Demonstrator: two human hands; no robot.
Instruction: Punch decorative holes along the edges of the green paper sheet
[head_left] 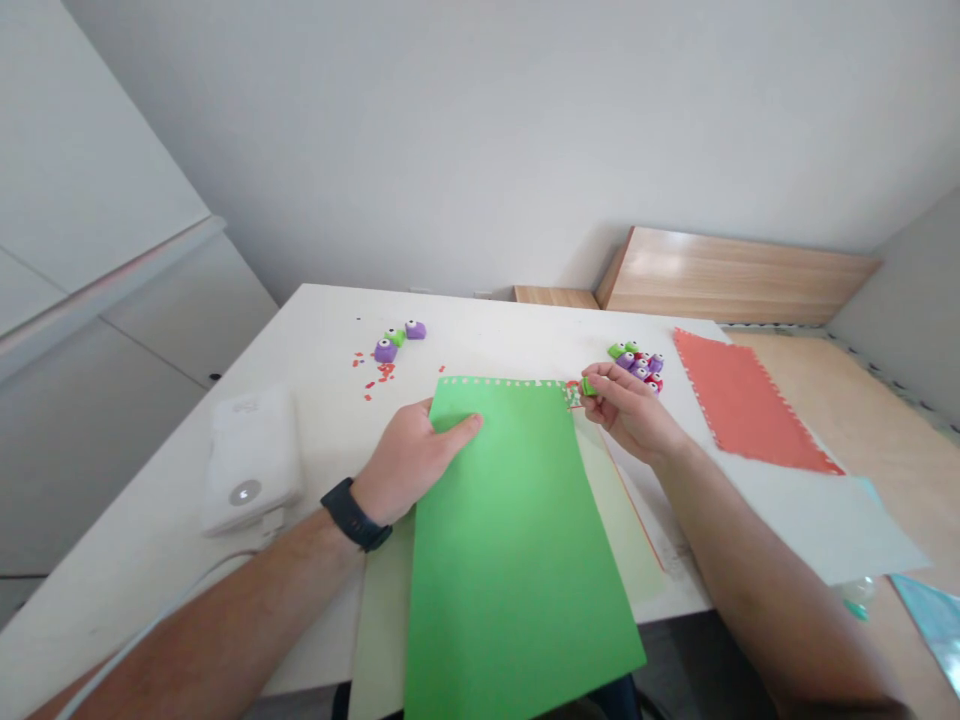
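A sheet of green paper (510, 560) lies on the table, with a row of small punched notches along its far edge. My left hand (412, 460) rests flat on this sheet near that edge, holding nothing. My right hand (626, 410) pinches a small green craft punch (589, 387) at the sheet's far right corner. A black watch (355, 514) circles my left wrist. Several purple, green and red craft punches (636, 362) sit just beyond my right hand.
Farther left stand more craft punches (395, 340) above scattered red paper scraps (379, 375). A notched red sheet (742, 400) and a pale blue sheet (825, 520) lie right. A white corded device (251, 460) sits left. A wooden board (735, 275) leans behind the table.
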